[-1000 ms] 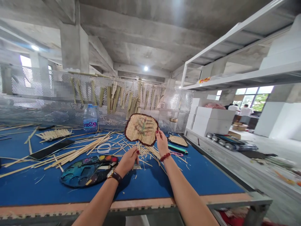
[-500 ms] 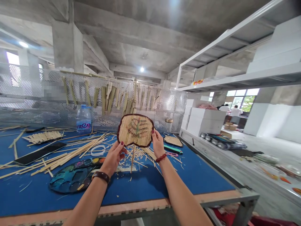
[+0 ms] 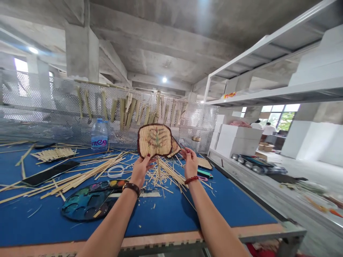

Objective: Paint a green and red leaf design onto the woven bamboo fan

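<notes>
Both my hands hold up a woven bamboo fan (image 3: pixel 154 140) with a dark brown border and a painted leaf pattern, above the blue worktable (image 3: pixel 222 210). My left hand (image 3: pixel 140 170) grips its lower left edge. My right hand (image 3: pixel 189 163) pinches its right side, where a smaller brown-edged part (image 3: pixel 174 147) juts out. Below my hands lies a heap of loose bamboo strips (image 3: pixel 160 175). A round paint palette (image 3: pixel 91 204) sits just left of my left wrist, which wears a watch. A red beaded bracelet circles my right wrist.
A water bottle (image 3: pixel 99 135) stands at the table's back, before a perforated metal screen (image 3: pixel 61 107) hung with bamboo pieces. A long black strip (image 3: pixel 50 172) lies left. White boxes (image 3: pixel 238 140) stand right, beyond the table edge. Two people (image 3: pixel 264 130) stand far off.
The fan has risen and now tilts, its right part angled back. The thin stick below it earlier no longer hangs there. My hands have spread slightly apart.
</notes>
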`<state>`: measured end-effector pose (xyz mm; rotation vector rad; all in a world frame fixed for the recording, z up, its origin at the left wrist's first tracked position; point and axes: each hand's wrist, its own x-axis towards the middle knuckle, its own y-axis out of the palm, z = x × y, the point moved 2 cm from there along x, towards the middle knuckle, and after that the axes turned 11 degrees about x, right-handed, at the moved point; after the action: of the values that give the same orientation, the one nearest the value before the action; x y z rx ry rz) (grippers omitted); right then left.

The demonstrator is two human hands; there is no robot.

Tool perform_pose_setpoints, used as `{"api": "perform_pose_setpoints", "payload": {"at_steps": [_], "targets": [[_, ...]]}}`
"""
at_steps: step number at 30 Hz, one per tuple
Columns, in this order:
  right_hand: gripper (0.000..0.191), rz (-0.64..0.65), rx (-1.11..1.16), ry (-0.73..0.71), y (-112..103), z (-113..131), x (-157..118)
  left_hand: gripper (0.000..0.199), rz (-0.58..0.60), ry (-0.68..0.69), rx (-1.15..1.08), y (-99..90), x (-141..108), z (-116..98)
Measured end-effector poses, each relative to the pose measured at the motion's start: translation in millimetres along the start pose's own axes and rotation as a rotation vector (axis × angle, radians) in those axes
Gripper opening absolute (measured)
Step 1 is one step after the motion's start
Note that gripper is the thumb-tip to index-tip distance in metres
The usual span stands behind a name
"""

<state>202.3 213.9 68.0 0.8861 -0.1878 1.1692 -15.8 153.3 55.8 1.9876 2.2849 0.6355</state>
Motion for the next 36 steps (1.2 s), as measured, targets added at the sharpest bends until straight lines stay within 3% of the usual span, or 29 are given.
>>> {"api": "perform_pose_setpoints", "payload": {"at_steps": [3, 10, 15, 27, 36], "targets": [[0.034, 0.056, -0.054, -0.101, 3.4, 11.1, -2.5, 0.027, -0.003, -0.052, -0.031, -1.4, -0.6, 9.1], [0.036, 0.604, -0.41, -0.508, 40.9, 33.8, -64.5, 0.016, -0.07, -0.113, -0.108, -19.7, 0.0, 18.2], [0.049, 0.822, -0.481, -0.629, 62.4, 34.0, -102.9, 0.015, -0.036, -0.112, -0.109, -19.6, -7.7, 14.2], [0.05, 0.717, -0.486, -0.542, 56.9, 26.7, -93.9, 0.031, -0.013, -0.099, 0.005, -17.1, -11.8, 15.9], [0.047, 0.765, -0.434, -0.536, 61.6, 35.7, -95.8, 0.047, -0.019, -0.042, 0.065, -17.3, -10.9, 18.9]]}}
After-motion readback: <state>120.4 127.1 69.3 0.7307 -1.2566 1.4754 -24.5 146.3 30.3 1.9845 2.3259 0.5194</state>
